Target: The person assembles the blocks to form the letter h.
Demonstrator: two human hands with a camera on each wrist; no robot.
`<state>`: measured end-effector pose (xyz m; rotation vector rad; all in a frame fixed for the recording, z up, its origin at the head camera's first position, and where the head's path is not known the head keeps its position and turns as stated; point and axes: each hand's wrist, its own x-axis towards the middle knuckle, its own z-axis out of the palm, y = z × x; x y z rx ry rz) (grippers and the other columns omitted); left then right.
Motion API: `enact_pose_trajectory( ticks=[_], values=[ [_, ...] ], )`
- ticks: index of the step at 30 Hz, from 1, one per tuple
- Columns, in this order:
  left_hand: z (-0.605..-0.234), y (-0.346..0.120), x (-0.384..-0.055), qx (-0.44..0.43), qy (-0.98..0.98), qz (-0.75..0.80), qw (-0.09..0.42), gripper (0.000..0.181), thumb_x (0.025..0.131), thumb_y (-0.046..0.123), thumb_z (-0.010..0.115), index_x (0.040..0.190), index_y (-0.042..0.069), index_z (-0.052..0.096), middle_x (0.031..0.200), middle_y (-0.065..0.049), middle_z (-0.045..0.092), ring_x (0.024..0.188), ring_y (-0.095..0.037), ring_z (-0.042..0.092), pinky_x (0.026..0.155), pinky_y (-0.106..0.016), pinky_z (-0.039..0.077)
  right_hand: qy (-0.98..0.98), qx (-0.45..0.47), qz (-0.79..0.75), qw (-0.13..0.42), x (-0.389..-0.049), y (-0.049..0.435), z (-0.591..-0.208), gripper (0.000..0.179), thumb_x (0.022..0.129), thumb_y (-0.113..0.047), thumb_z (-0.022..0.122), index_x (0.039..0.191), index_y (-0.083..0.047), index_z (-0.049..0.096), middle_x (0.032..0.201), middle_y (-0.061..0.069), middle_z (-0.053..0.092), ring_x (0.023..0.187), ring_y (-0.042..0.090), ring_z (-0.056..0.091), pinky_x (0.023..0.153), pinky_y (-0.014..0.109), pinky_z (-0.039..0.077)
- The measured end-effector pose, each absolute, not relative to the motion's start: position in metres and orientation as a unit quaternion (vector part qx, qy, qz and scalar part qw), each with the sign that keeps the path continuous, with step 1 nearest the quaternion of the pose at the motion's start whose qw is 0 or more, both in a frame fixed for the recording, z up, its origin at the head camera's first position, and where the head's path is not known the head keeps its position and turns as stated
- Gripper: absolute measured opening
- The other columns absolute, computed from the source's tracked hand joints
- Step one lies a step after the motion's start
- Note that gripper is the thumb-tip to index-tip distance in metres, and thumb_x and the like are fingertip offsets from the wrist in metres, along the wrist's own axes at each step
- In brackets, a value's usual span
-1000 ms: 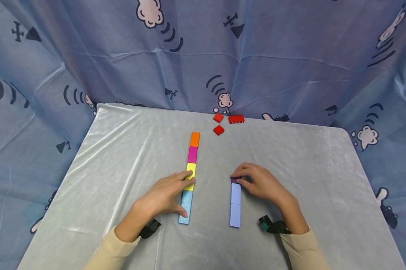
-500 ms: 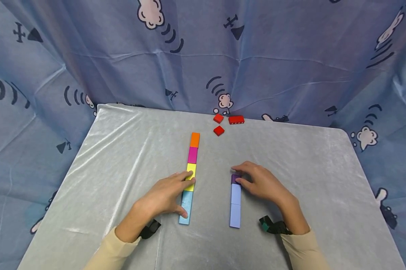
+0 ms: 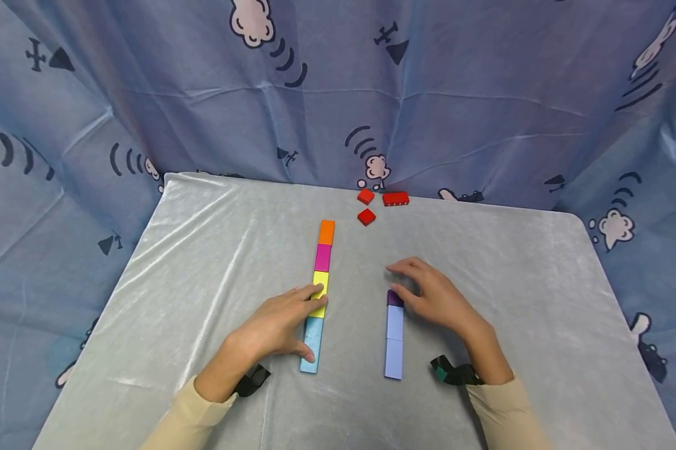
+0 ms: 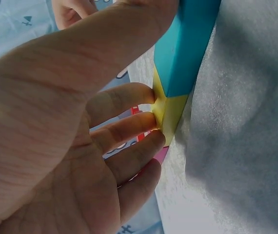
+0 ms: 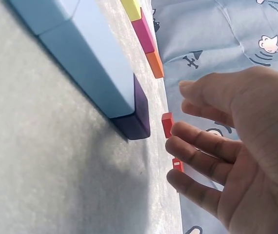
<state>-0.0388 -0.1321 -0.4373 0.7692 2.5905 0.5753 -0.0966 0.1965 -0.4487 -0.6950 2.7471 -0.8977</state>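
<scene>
On the left lies a straight row of blocks: orange (image 3: 327, 232), magenta (image 3: 323, 257), yellow (image 3: 321, 277) and light blue (image 3: 313, 334). My left hand (image 3: 272, 322) rests on it, fingertips touching the yellow part and thumb at the light blue block, fingers nearly straight. To the right, two periwinkle blocks (image 3: 394, 340) lie end to end, with a dark purple block (image 3: 395, 298) at their far end. My right hand (image 3: 442, 303) hovers beside that purple block, holding nothing, its thumb apart from the fingers. The right wrist view shows a gap between this hand and the purple block (image 5: 135, 119).
Two small red blocks (image 3: 366, 217) and a longer red block (image 3: 396, 199) with pale marks on its side lie near the far edge of the table. A grey cloth (image 3: 231, 250) covers the tabletop. Behind it hangs a blue patterned curtain (image 3: 327, 94).
My right hand has let go of the purple block and drawn off it, its fingers spreading and moving slightly away. The left hand has stayed in place on its row.
</scene>
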Motion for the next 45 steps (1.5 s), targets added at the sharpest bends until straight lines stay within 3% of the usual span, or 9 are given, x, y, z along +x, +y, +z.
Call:
enact_pose_trajectory(
  ticks=[22,36,45],
  values=[
    [-0.439,-0.129,-0.039,0.275,0.917,0.217,0.191,0.102,0.067,0.035,0.101,0.154,0.007,0.055,0.167,-0.013,0.045,0.151,-0.032,0.049,0.128,-0.047,0.04,0.925,-0.229,-0.294,0.073,-0.108,0.195,-0.452,0.045,0.101,-0.016,0.071,0.144,-0.006,0.064,0.143,0.016,0.062,0.136,0.036,0.06,0.115,0.061,0.05],
    [-0.44,-0.132,-0.04,0.271,0.919,0.215,0.189,0.102,0.068,0.035,0.101,0.154,0.008,0.055,0.167,-0.012,0.045,0.15,-0.033,0.051,0.127,-0.048,0.042,0.921,-0.269,-0.27,0.081,-0.084,0.193,-0.457,0.029,0.094,-0.017,0.08,0.123,-0.013,0.077,0.117,0.002,0.075,0.106,0.018,0.07,0.095,0.048,0.061],
    [-0.438,-0.132,-0.039,0.283,0.922,0.197,0.175,0.102,0.068,0.038,0.101,0.153,0.005,0.056,0.165,-0.015,0.047,0.149,-0.033,0.05,0.13,-0.047,0.037,0.923,-0.276,-0.262,0.058,-0.072,0.191,-0.46,0.033,0.089,-0.021,0.086,0.12,-0.013,0.078,0.125,0.003,0.074,0.118,0.022,0.069,0.103,0.049,0.059]
  ],
)
